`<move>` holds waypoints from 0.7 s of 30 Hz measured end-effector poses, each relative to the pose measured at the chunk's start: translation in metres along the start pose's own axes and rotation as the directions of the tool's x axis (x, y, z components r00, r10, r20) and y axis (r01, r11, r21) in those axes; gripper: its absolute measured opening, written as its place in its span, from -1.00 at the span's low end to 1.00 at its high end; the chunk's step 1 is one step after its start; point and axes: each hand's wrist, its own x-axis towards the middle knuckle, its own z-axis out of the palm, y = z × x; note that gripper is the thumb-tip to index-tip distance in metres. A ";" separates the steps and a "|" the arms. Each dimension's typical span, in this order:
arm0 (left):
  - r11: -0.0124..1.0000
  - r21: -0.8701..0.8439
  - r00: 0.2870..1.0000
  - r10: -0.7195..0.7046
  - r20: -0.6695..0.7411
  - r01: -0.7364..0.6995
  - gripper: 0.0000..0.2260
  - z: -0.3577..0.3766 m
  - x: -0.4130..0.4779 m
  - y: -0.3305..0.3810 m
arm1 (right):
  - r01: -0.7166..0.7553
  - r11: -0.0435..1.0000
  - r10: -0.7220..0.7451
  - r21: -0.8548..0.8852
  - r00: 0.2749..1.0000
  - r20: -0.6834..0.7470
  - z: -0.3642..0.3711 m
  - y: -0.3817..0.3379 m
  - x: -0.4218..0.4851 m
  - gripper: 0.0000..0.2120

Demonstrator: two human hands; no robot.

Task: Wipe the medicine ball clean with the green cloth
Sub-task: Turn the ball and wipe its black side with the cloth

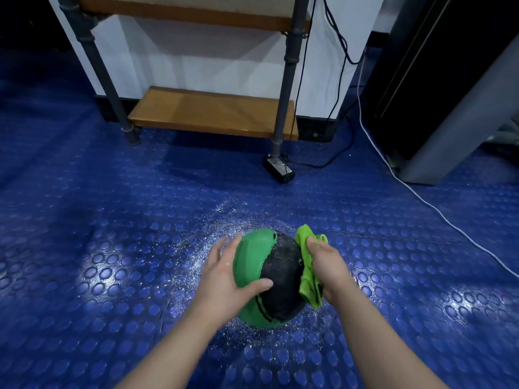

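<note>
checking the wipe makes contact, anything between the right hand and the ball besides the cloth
No. Only the green cloth lies between the right hand and the medicine ball; the left hand rests bare on it.

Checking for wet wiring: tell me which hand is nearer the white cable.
Right. The right hand holds the cloth against the ball's right side, toward the white cable; the left hand rests on the ball's left side, farther away.
</note>
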 end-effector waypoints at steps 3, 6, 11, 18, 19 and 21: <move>0.998 -0.031 0.998 -0.057 -0.033 0.056 0.10 -0.011 -0.004 -0.008 | 0.021 0.999 -0.019 -0.043 0.998 0.065 -0.004 -0.004 -0.015 -0.62; 0.991 -0.091 0.993 -0.101 -0.057 0.096 0.12 -0.021 -0.009 -0.014 | 0.041 0.996 -0.033 -0.081 0.995 0.096 -0.010 -0.014 -0.023 -0.72; 0.965 -0.206 0.987 -0.159 0.038 0.163 0.41 0.002 -0.018 -0.008 | 0.463 0.754 -0.505 -0.466 0.862 0.040 0.025 -0.039 -0.054 -0.68; 0.973 -0.137 0.982 -0.191 -0.012 0.187 0.41 0.013 -0.011 -0.011 | 0.541 0.319 -0.511 -0.778 0.790 0.340 0.069 -0.027 -0.054 -0.51; 0.974 -0.129 0.982 -0.191 -0.014 0.187 0.41 0.014 -0.009 -0.011 | 0.527 0.366 -0.511 -0.767 0.803 0.307 0.070 -0.027 -0.053 -0.55; 0.978 -0.095 0.982 -0.187 -0.009 0.185 0.41 0.015 -0.006 -0.008 | 0.501 0.434 -0.513 -0.749 0.821 0.251 0.072 -0.031 -0.050 -0.58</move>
